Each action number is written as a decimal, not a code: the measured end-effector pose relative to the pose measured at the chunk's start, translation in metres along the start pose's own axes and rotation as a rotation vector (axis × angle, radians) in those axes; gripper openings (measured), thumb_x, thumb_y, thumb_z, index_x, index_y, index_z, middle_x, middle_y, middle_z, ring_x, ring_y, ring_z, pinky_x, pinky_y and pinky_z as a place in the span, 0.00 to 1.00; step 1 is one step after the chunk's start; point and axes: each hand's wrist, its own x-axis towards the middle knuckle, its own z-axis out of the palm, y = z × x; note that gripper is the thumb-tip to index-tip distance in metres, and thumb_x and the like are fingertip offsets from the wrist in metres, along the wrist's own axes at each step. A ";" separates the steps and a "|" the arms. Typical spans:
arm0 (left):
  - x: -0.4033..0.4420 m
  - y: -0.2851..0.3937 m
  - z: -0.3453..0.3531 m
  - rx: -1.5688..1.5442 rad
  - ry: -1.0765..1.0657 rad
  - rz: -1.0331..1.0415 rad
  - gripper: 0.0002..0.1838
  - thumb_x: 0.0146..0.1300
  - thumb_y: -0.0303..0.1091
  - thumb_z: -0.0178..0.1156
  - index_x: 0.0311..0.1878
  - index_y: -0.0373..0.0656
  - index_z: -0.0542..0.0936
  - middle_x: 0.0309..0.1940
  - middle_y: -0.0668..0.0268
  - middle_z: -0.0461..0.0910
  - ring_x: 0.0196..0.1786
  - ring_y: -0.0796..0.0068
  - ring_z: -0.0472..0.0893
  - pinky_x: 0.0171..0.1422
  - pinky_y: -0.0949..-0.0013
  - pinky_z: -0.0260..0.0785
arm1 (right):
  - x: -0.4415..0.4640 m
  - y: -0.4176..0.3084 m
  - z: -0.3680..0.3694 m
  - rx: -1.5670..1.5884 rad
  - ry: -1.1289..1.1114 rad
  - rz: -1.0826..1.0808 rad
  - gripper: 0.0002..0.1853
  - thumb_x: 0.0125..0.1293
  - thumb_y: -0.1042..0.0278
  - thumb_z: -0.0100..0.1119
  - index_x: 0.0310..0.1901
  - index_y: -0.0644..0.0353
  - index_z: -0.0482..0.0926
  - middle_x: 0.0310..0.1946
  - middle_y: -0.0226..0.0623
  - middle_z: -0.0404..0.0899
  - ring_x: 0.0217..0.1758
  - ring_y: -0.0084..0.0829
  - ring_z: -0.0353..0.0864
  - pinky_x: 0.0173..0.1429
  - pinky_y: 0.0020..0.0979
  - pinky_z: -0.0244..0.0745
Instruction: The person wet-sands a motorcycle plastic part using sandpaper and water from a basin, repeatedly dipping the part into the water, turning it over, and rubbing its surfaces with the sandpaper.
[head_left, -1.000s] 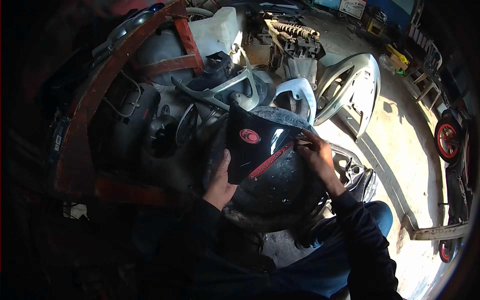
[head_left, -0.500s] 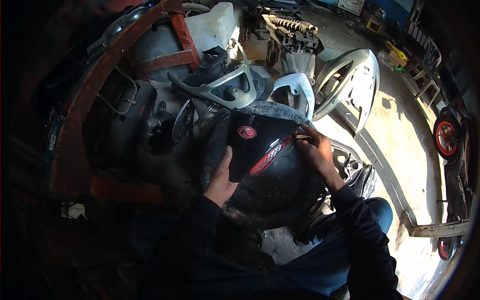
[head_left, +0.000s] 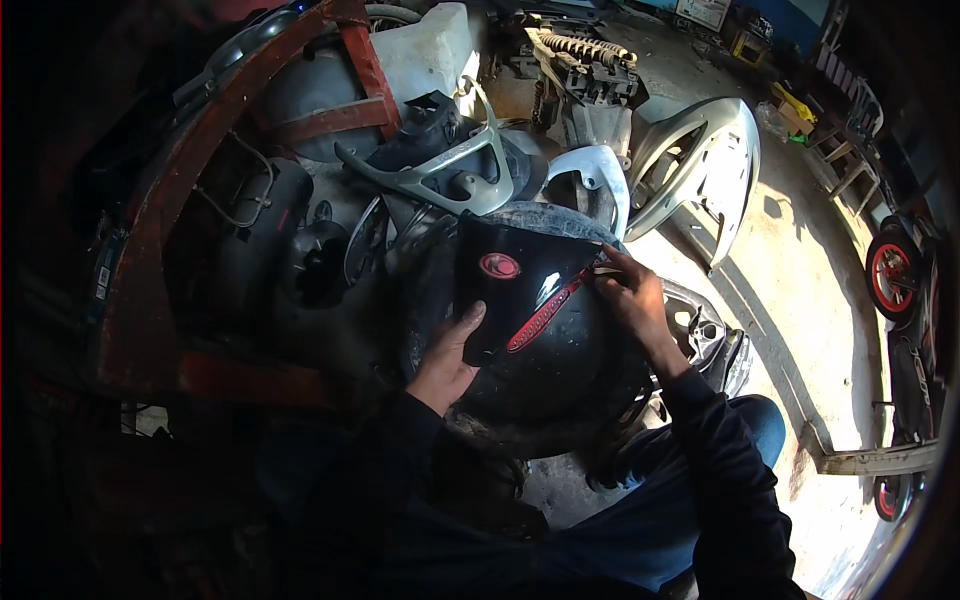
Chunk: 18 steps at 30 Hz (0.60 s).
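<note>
A glossy black motorcycle fairing panel [head_left: 510, 300] with a round red emblem [head_left: 500, 265] is held over a dark round drum-like surface [head_left: 560, 385]. My left hand [head_left: 447, 362] grips its lower left edge, thumb on top and the other fingers hidden beneath. Along the panel's right edge runs a red trim strip [head_left: 543, 320] with a row of small openings. At the strip's upper end, my right hand [head_left: 630, 290] is closed, its fingertips pinching the panel's upper right corner.
Silvery plastic body parts [head_left: 440, 180] lie beyond the drum, with a large pale fairing [head_left: 700, 170] to their right. A rusty red metal frame [head_left: 150, 220] stands at the left. At the right edge is a motorcycle with a red-rimmed wheel [head_left: 893, 268].
The black panel has tilted slightly, so its emblem and red strip sit a little further right and the strip looks darker. Both hands keep their grip, almost in place.
</note>
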 end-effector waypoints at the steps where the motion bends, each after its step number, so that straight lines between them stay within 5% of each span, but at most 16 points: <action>1: -0.003 0.000 0.005 0.025 0.000 0.032 0.22 0.67 0.40 0.68 0.62 0.48 0.76 0.54 0.68 0.82 0.58 0.73 0.81 0.63 0.60 0.74 | 0.002 0.004 0.000 0.000 0.000 0.000 0.30 0.61 0.73 0.57 0.68 0.66 0.73 0.52 0.49 0.85 0.58 0.36 0.84 0.65 0.33 0.74; 4: -0.010 0.002 0.015 0.074 -0.023 0.077 0.23 0.66 0.32 0.68 0.63 0.45 0.75 0.55 0.67 0.82 0.59 0.71 0.81 0.64 0.60 0.74 | 0.008 0.012 0.000 -0.075 0.007 0.029 0.30 0.61 0.75 0.58 0.68 0.66 0.73 0.55 0.52 0.84 0.60 0.38 0.83 0.66 0.34 0.74; 6: -0.009 0.002 0.016 0.098 -0.045 0.091 0.23 0.66 0.29 0.68 0.63 0.44 0.74 0.55 0.66 0.81 0.59 0.70 0.81 0.63 0.60 0.75 | 0.009 0.014 0.000 -0.055 -0.013 0.013 0.31 0.63 0.77 0.58 0.70 0.66 0.70 0.51 0.43 0.86 0.55 0.28 0.83 0.63 0.30 0.73; 8: -0.008 0.002 0.016 0.051 -0.137 0.127 0.28 0.61 0.21 0.69 0.64 0.44 0.73 0.56 0.65 0.80 0.60 0.69 0.79 0.64 0.60 0.76 | 0.011 0.015 0.001 -0.092 -0.002 0.014 0.30 0.62 0.76 0.59 0.69 0.66 0.72 0.52 0.47 0.86 0.56 0.33 0.84 0.64 0.31 0.74; 18: -0.002 -0.005 0.007 0.026 -0.195 0.139 0.29 0.59 0.12 0.63 0.64 0.44 0.72 0.56 0.66 0.79 0.60 0.72 0.79 0.66 0.65 0.72 | 0.017 0.017 0.003 -0.180 0.010 -0.005 0.31 0.62 0.73 0.61 0.68 0.68 0.72 0.50 0.45 0.86 0.54 0.31 0.84 0.62 0.31 0.74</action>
